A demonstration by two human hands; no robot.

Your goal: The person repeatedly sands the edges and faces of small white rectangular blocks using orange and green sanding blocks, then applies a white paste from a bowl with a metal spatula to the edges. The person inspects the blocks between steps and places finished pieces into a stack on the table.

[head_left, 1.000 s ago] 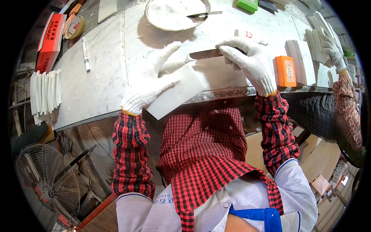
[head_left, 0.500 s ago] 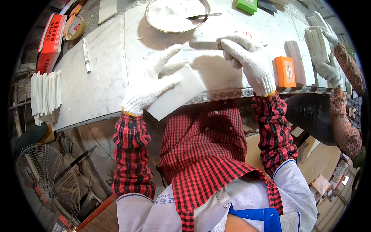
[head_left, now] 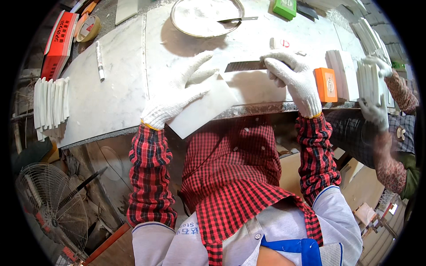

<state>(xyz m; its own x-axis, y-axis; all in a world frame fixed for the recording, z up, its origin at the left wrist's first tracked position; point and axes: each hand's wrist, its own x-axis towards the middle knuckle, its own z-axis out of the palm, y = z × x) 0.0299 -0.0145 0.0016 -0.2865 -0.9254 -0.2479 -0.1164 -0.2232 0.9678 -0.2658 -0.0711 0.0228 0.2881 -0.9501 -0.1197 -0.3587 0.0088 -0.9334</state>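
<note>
My left hand [head_left: 179,91], in a white knit glove, grips a thin white stone tile [head_left: 206,104] by its left side, thumb on top. The tile is tilted, and its near corner juts past the table's front edge. To its right, my gloved right hand [head_left: 293,73] is closed around one end of a flat dark grey metal blade [head_left: 243,66]. The blade points left, above the tile's far corner and apart from it. Past both hands stands a round metal pan [head_left: 199,20] of white powder or paste, with a narrow metal spatula [head_left: 237,19] across its rim.
The marble table [head_left: 117,84] holds a marker [head_left: 99,62], tile stacks [head_left: 52,104], an orange box [head_left: 326,84], a green box [head_left: 284,8], a tape roll [head_left: 88,29] and a red box [head_left: 60,42]. A co-worker's gloved hands [head_left: 375,111] are at the right. A fan [head_left: 55,213] stands lower left.
My right hand has moved slightly right with the blade, whose broad face now shows more. The left hand and tile have hardly moved. The co-worker's near hand has come down from the tile stack.
</note>
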